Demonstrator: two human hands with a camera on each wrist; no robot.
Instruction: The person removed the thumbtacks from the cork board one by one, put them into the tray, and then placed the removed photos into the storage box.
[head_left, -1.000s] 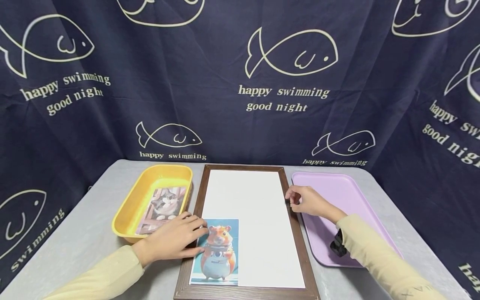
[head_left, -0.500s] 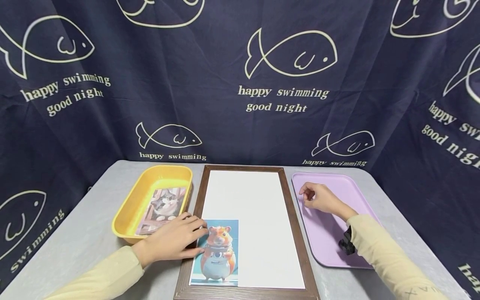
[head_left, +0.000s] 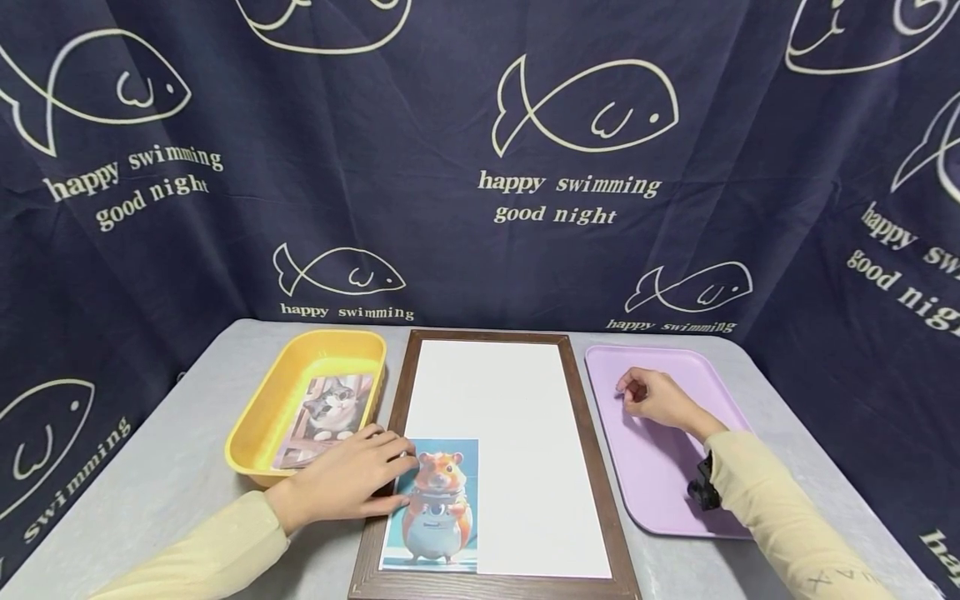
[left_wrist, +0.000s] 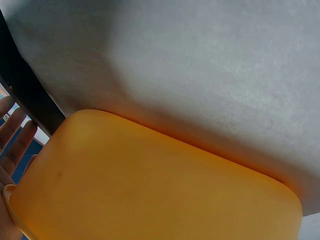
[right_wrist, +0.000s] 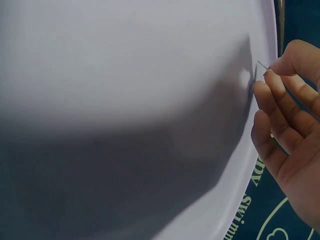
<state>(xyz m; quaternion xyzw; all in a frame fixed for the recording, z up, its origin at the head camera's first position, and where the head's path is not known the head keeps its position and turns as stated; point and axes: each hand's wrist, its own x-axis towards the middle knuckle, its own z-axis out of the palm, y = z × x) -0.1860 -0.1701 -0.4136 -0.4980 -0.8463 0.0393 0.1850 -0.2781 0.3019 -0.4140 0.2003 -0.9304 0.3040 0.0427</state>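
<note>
On the left part of the framed white board (head_left: 525, 400) lies a picture of a cartoon hamster (head_left: 438, 521). My left hand (head_left: 348, 475) rests with spread fingers at that picture's left edge, over the frame. In the left wrist view its fingers (left_wrist: 17, 145) show past the yellow bin. My right hand (head_left: 663, 402) is above the purple tray (head_left: 660, 508). Between thumb and fingertips it pinches a small pin (right_wrist: 262, 65), whose thin metal point sticks out in the right wrist view. The pin's head is hidden by the fingers.
A yellow bin (head_left: 258, 408) stands left of the board, with a cat picture (head_left: 330, 412) inside. The grey table (head_left: 195, 433) carries everything. A dark blue curtain (head_left: 442, 183) with fish drawings hangs behind it.
My right hand has moved right, from the board's right frame edge to above the purple tray, fingers still pinched. My left hand and the hamster picture have stayed put.
</note>
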